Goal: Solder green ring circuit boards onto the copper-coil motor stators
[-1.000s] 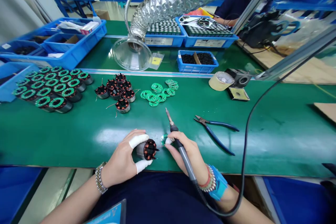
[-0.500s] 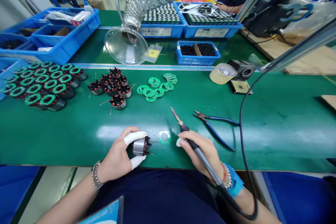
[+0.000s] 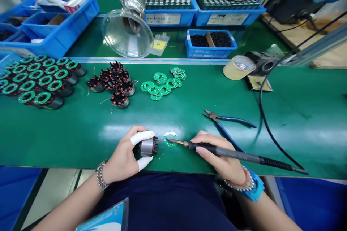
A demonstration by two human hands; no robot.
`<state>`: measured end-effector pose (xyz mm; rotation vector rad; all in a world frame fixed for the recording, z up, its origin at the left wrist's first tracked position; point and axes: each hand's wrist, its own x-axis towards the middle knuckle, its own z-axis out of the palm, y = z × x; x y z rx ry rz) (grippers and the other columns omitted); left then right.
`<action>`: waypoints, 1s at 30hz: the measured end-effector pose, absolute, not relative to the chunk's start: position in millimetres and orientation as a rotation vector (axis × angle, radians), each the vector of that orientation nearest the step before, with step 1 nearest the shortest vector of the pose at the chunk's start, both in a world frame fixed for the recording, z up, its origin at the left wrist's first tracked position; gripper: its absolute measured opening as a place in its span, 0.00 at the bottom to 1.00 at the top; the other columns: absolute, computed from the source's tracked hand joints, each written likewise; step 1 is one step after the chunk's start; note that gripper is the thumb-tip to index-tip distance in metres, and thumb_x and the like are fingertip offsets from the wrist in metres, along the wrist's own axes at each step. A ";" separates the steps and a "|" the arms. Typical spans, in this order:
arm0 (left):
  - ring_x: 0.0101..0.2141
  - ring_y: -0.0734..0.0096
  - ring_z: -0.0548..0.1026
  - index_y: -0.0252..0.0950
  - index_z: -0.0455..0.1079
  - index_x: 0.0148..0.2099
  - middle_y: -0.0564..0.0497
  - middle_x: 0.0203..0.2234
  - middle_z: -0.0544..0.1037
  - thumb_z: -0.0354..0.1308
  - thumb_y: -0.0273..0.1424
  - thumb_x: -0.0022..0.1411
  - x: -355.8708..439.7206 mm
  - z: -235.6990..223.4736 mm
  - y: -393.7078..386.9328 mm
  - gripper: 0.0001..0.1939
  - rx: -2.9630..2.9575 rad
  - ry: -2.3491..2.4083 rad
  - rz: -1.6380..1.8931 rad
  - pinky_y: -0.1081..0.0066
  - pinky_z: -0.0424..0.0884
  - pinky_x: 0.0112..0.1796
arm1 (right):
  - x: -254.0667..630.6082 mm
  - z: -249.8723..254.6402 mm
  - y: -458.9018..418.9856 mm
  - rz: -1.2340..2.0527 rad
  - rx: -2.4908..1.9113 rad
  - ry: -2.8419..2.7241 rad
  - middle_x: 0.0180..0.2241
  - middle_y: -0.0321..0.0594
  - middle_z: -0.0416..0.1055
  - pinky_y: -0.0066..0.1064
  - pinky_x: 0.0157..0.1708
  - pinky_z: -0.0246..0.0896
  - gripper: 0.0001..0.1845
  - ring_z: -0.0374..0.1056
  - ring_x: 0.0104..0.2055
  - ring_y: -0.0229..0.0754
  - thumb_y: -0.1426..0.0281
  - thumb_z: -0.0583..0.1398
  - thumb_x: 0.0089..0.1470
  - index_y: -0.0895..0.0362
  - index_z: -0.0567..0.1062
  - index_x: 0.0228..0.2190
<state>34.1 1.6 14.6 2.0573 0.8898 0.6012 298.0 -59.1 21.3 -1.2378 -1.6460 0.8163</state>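
My left hand (image 3: 125,155), with white covers on thumb and a finger, grips a motor stator (image 3: 147,147) lying on its side, its wired end facing right. Just right of it a green ring-shaped circuit board (image 3: 170,144) lies on the mat. A soldering iron (image 3: 227,153) rests in the closed fingers of my right hand (image 3: 217,151). Its tip reaches over the ring board, near the stator's wire; whether it touches cannot be made out. Diagonal cutters (image 3: 225,124) with blue handles lie beyond my right hand.
Loose stators (image 3: 119,99) and a pile of ring boards (image 3: 157,88) lie mid-bench. Stators topped with boards (image 3: 43,97) stand at left. A fume hood (image 3: 127,38) hangs behind. Farther right are a solder spool (image 3: 238,68) and an iron stand (image 3: 258,81). The iron's cable (image 3: 264,115) loops at right.
The soldering iron has swung from pointing up and away to nearly level, its tip moving left and down over the ring board. My left hand keeps the stator in place.
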 end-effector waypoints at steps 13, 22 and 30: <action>0.41 0.68 0.68 0.41 0.59 0.53 0.48 0.43 0.62 0.58 0.19 0.50 33.1 11.4 1.1 0.29 2.046 0.871 0.624 0.64 0.68 0.42 | 295.0 24.0 -56.0 0.889 -1.230 -1.667 0.28 0.39 0.74 0.32 0.31 0.63 0.07 0.67 0.30 0.39 0.74 0.58 0.52 0.56 0.74 0.35; 0.41 0.68 0.67 0.40 0.59 0.53 0.48 0.43 0.62 0.59 0.19 0.49 33.5 11.1 2.2 0.29 2.065 0.876 0.640 0.65 0.68 0.42 | 296.3 21.9 -58.4 0.878 -1.249 -1.671 0.29 0.38 0.74 0.31 0.32 0.63 0.07 0.68 0.32 0.39 0.74 0.58 0.52 0.55 0.74 0.35; 0.41 0.69 0.67 0.40 0.59 0.53 0.49 0.43 0.62 0.59 0.19 0.49 32.8 10.6 1.7 0.29 2.097 0.877 0.643 0.67 0.68 0.41 | 297.2 20.6 -58.8 0.865 -1.242 -1.659 0.29 0.37 0.74 0.30 0.33 0.63 0.08 0.68 0.32 0.39 0.75 0.58 0.52 0.54 0.74 0.35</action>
